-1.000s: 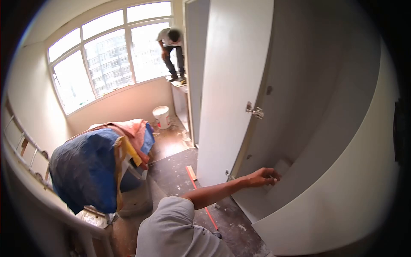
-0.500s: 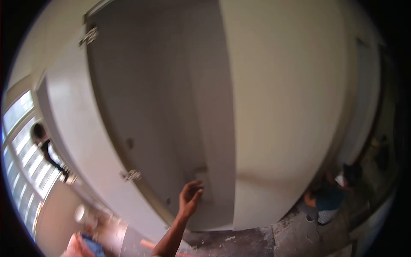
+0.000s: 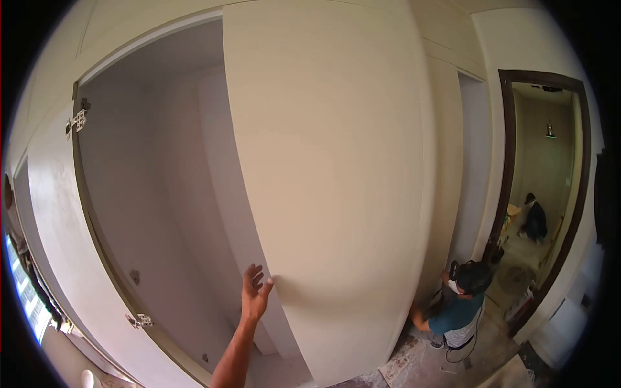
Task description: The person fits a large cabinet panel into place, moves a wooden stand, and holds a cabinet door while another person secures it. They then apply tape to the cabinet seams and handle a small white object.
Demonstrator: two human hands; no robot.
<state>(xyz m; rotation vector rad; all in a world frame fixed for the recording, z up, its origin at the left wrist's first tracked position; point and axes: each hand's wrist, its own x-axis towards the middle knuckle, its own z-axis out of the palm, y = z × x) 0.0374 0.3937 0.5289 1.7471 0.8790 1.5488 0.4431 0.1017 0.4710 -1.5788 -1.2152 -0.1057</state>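
Because white flat door (image 3: 55, 194) is swung out on silver metal hinges (image 3: 140, 321), grey cabinet interior (image 3: 155, 194) is exposed; left hand (image 3: 255, 299), fingers apart, is held beside edge of smooth cream panel (image 3: 336, 181) at centre, perhaps for support, contact unclear; right hand not shown.

The one camera sits on the person's head and faces a big cupboard (image 3: 330, 168) up close, with a brown door frame (image 3: 540, 77) farther off to the right.
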